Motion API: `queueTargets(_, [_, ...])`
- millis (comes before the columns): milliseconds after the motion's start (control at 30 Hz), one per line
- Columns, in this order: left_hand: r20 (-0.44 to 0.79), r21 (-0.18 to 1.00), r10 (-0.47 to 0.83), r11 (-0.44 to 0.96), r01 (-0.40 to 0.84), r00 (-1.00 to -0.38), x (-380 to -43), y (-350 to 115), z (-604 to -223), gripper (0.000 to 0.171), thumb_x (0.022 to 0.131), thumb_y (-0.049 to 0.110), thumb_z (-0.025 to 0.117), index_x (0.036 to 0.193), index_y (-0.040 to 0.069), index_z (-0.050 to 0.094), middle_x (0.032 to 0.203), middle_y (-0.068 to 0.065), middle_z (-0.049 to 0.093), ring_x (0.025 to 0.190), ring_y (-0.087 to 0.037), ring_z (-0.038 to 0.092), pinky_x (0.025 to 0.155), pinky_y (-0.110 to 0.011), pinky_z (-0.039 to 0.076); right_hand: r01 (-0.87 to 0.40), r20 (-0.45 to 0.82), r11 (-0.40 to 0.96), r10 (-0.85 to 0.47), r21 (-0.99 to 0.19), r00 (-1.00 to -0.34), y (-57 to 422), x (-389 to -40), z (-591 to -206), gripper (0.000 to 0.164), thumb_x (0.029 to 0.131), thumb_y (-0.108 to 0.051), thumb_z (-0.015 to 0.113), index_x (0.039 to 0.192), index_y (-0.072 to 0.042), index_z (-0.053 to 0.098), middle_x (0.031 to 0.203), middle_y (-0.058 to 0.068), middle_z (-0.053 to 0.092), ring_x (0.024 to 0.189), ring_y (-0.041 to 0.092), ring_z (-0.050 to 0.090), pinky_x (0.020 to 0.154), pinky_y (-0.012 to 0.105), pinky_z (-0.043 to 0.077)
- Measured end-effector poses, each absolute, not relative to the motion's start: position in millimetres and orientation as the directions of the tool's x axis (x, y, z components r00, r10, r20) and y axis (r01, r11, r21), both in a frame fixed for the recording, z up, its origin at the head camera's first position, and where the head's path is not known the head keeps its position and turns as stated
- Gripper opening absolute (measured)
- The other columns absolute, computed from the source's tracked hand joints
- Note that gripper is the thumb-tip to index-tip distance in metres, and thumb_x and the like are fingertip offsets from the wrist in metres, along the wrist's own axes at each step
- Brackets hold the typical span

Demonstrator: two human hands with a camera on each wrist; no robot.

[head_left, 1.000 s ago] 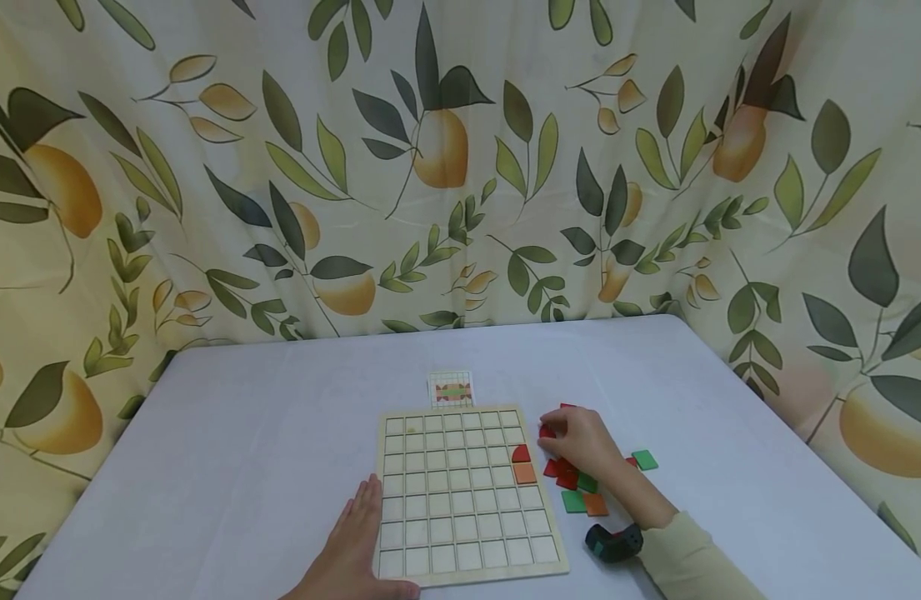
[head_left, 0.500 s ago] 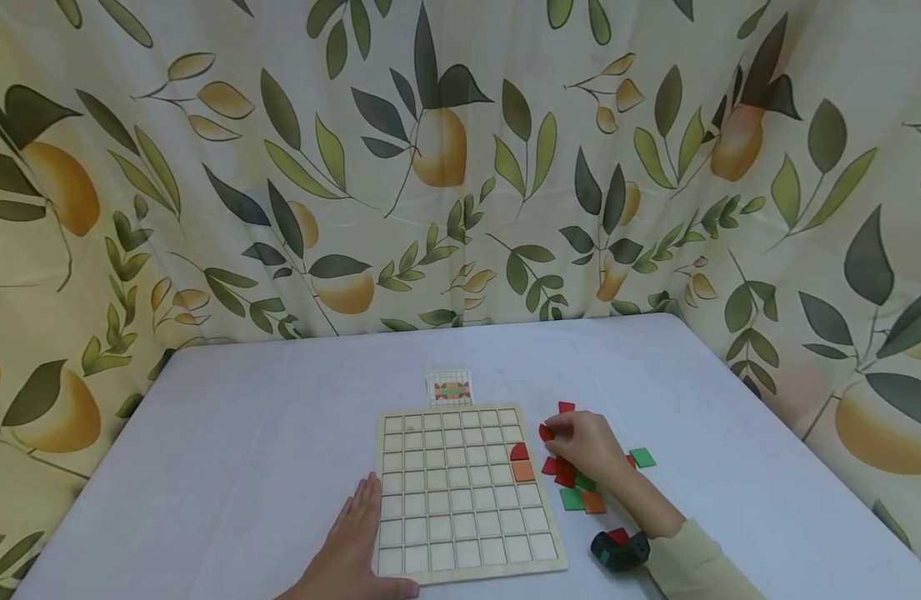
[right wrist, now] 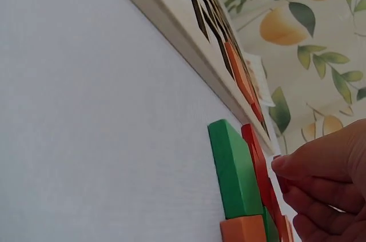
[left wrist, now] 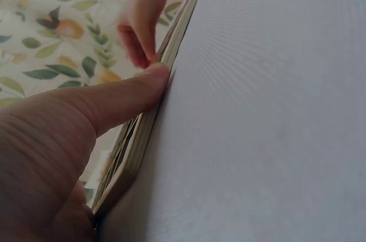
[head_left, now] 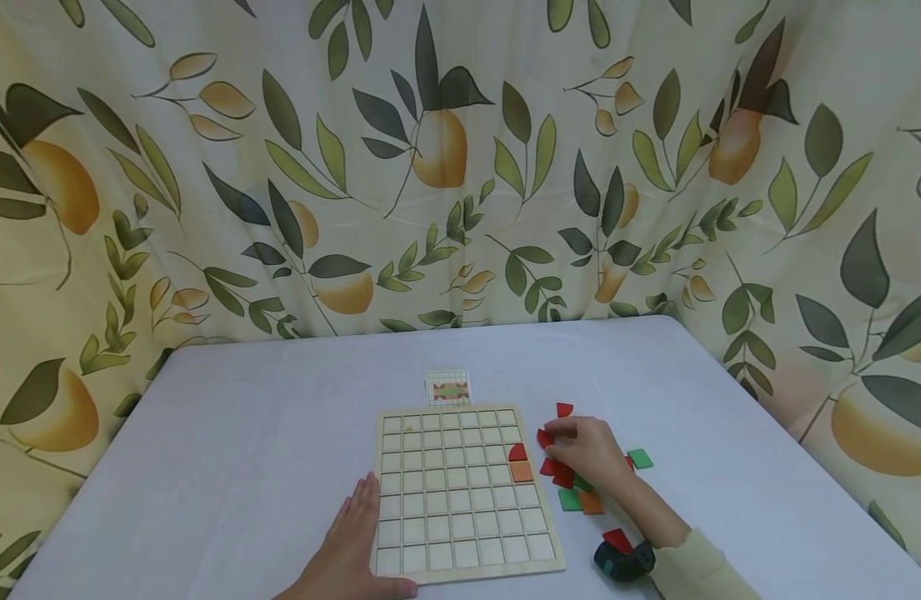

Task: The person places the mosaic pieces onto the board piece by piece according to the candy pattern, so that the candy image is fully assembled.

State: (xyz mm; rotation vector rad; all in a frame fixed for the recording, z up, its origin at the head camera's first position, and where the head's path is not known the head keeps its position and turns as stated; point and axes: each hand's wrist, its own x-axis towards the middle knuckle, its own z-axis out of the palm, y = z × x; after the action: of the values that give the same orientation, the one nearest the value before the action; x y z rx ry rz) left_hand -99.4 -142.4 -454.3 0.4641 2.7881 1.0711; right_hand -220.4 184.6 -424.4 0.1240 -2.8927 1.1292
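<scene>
A wooden grid board [head_left: 430,506] lies on the white table. My left hand [head_left: 343,542] steadies its near left corner, with straight fingers along the left side and the thumb at the front edge. In the left wrist view that thumb [left wrist: 126,99] touches the board's rim. Just right of the board, my right hand [head_left: 591,454] pinches a small red tile [head_left: 545,437] between thumb and fingers, above a loose pile. Two tiles sit in the board's rightmost column: a rounded red tile [head_left: 518,452] and, below it, an orange square tile [head_left: 522,472].
A pattern card [head_left: 450,389] lies behind the board. Loose tiles around the right hand include a green tile [head_left: 569,500], an orange tile [head_left: 591,502], a far red tile [head_left: 564,409] and another green tile [head_left: 640,458]. A red tile [head_left: 618,540] lies by the black wrist camera [head_left: 625,562].
My right hand has shifted slightly towards me, and the pinched red tile has turned in its fingers. The red tile by the wrist camera has come into fuller view. The left hand stays put.
</scene>
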Motion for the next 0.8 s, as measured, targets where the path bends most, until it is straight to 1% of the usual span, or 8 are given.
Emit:
queueTargets(167, [-0.004,0.673,0.321,0.701,0.235,-0.947,-99,-142,-454,0.131,0.060,0.065,0.071,0.141,-0.012,0.004,0.148,-0.028,0.004,0.136,-0.038,0.003,0.092,-0.006,-0.017,-0.115,0.077,0.722,-0.085,-0.682,-0.993,184,-213,-422,0.029,0.075,-0.003,0.074,0.104,-0.002,0.069,0.101,0.010,0.066,0.095,0.027,0.059,0.075,0.036,0.052])
queueTargets(367, [0.006,0.664,0.323,0.707,0.246,-0.946,-99,-142,-454,0.130,0.061,0.066,0.070,0.141,-0.013,0.005,0.148,-0.027,0.005,0.136,-0.038,0.004,0.093,-0.007,-0.017,-0.114,0.065,0.706,-0.096,-0.699,-0.993,182,-204,-422,0.028,0.075,-0.003,0.075,0.102,-0.003,0.070,0.096,0.006,0.066,0.087,0.020,0.058,0.069,0.029,0.053])
queueTargets(500, [0.004,0.663,0.319,0.709,0.241,-0.948,-99,-142,-454,0.130,0.060,0.066,0.071,0.141,-0.013,0.006,0.148,-0.028,0.006,0.136,-0.038,0.004,0.092,-0.006,-0.017,-0.104,0.049,0.692,-0.099,-0.714,-0.994,181,-197,-420,0.029,0.073,-0.004,0.076,0.101,-0.005,0.071,0.095,0.003,0.066,0.085,0.018,0.058,0.065,0.026,0.053])
queueTargets(600, [-0.007,0.663,0.314,0.712,0.230,-0.949,-100,-142,-455,0.132,0.059,0.066,0.072,0.141,-0.013,0.006,0.148,-0.028,0.006,0.136,-0.038,0.004,0.091,-0.006,-0.017,-0.131,0.060,0.694,-0.126,-0.708,-0.990,180,-190,-418,0.029,0.071,-0.006,0.078,0.099,-0.006,0.072,0.095,0.002,0.066,0.087,0.018,0.059,0.066,0.027,0.053])
queueTargets(700, [-0.004,0.661,0.311,0.714,0.231,-0.950,-100,-141,-455,0.133,0.057,0.067,0.072,0.141,-0.013,0.006,0.148,-0.028,0.007,0.136,-0.038,0.005,0.091,-0.005,-0.016,-0.159,0.069,0.694,-0.156,-0.702,-0.985,179,-185,-416,0.029,0.070,-0.007,0.079,0.099,-0.007,0.072,0.096,0.001,0.067,0.091,0.020,0.060,0.071,0.029,0.052])
queueTargets(800, [0.001,0.664,0.316,0.710,0.237,-0.949,-100,-141,-456,0.133,0.058,0.067,0.071,0.141,-0.013,0.005,0.148,-0.027,0.006,0.136,-0.037,0.004,0.092,-0.006,-0.016,-0.175,0.062,0.684,-0.186,-0.709,-0.981,178,-181,-415,0.029,0.071,-0.008,0.079,0.099,-0.007,0.072,0.096,0.001,0.067,0.093,0.020,0.060,0.073,0.030,0.052])
